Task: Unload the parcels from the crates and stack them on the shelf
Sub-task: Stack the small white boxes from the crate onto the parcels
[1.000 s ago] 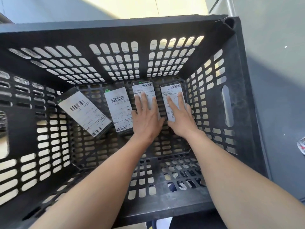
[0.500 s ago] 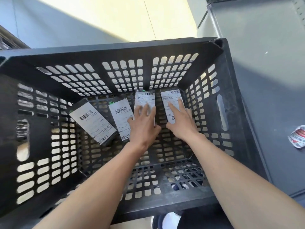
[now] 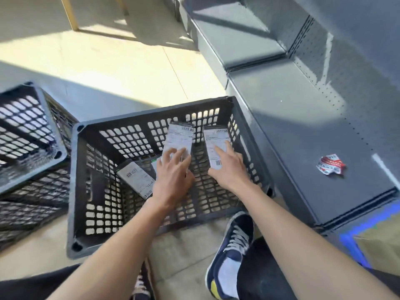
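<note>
Holding one parcel each, left hand (image 3: 173,169) and right hand (image 3: 229,167) above crate (image 3: 91,191)

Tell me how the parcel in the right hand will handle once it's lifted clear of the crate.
The parcel looks stiff: its edges stay straight while the right hand holds only one end. Probably light, since one hand carries it. Flat and boxy, it should not roll; its smooth label may be a little slippery.

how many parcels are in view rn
4: one held in the left hand, one in the right hand, one flat on the crate floor, one mostly hidden behind the left hand.
</note>
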Demonstrator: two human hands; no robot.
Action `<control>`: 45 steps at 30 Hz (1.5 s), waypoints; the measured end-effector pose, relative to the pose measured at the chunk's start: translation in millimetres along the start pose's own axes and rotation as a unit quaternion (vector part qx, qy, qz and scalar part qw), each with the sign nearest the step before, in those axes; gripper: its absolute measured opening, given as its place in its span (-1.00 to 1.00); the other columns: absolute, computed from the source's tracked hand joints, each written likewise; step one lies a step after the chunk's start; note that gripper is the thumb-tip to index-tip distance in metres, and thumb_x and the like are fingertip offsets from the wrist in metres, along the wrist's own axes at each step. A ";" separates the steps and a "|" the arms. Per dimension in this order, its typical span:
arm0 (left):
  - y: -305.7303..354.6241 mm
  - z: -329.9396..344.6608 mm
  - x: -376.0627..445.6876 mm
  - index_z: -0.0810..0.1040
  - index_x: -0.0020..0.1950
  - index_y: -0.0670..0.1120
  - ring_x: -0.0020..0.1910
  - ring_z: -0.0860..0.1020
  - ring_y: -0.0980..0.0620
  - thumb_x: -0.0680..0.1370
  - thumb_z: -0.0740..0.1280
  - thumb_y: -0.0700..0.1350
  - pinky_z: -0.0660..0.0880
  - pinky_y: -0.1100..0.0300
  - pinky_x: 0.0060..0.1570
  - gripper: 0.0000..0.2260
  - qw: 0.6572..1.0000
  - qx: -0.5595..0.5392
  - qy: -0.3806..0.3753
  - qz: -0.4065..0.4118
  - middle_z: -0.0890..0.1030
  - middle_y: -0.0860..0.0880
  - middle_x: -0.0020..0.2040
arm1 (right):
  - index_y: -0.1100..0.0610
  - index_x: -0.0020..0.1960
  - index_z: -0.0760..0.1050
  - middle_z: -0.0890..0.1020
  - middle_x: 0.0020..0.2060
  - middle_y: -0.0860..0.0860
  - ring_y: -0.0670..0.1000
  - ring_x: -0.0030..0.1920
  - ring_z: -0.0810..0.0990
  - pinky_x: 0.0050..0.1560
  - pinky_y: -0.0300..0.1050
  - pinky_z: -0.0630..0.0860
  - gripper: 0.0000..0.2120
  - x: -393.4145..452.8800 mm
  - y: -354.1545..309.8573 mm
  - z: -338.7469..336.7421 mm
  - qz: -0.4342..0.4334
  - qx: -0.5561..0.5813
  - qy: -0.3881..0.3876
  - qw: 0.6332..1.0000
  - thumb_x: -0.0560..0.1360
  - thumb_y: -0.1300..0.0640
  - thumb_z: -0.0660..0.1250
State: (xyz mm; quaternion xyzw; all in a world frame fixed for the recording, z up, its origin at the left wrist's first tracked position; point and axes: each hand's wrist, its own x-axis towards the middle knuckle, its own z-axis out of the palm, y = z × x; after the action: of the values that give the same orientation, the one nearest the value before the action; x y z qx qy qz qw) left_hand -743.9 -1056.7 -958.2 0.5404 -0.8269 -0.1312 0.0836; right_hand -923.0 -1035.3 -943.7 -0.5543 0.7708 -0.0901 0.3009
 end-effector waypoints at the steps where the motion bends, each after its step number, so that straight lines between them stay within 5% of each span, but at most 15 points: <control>1: 4.9 -12.9 -6.7 0.57 0.36 -0.11 0.44 0.30 -0.17 0.51 0.41 -0.14 0.32 -0.24 0.31 -0.60 1.000 -0.001 0.023 0.006 0.44 -0.10 0.48 | -0.12 0.61 0.13 -0.02 0.62 -0.10 0.14 0.49 0.17 0.38 0.05 0.33 -0.25 -12.8 -3.0 -10.4 -0.011 0.005 0.010 1.000 0.52 0.03 0.38; 19: 163.9 -157.9 -66.3 0.63 0.31 -0.09 0.43 0.33 -0.12 0.49 0.47 -0.21 0.21 -0.24 0.42 -0.62 0.961 -0.070 0.205 0.172 0.51 -0.07 0.43 | -0.08 0.57 0.27 0.10 0.61 -0.04 0.20 0.44 0.29 0.39 0.13 0.40 -0.34 -198.0 24.6 -191.5 -0.056 0.000 0.222 0.973 0.52 -0.09 0.38; 36: 320.3 -177.9 -54.5 0.71 0.15 -0.11 0.38 0.38 -0.16 0.47 0.36 -0.09 0.34 -0.17 0.27 -0.71 0.885 -0.169 0.155 0.406 0.56 -0.01 0.38 | -0.11 0.57 0.25 0.12 0.61 -0.06 0.16 0.46 0.24 0.34 0.07 0.38 -0.36 -333.4 83.8 -270.7 0.157 0.012 0.386 0.909 0.54 -0.10 0.34; 45: 425.9 -182.4 -106.5 0.69 0.10 -0.11 0.32 0.40 -0.13 0.47 0.39 -0.19 0.44 -0.11 0.17 -0.78 0.825 -0.250 0.119 0.493 0.59 0.04 0.31 | -0.11 0.58 0.25 0.08 0.62 -0.09 0.14 0.53 0.18 0.37 0.09 0.34 -0.34 -437.6 135.7 -286.9 0.253 0.035 0.451 0.855 0.52 -0.10 0.34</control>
State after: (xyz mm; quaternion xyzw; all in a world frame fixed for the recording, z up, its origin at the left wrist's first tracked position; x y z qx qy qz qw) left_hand -1021.3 -819.8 -653.3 0.0331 -0.9057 -0.2097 0.3670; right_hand -1103.8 -643.4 -618.3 -0.2275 0.9320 -0.2780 -0.0482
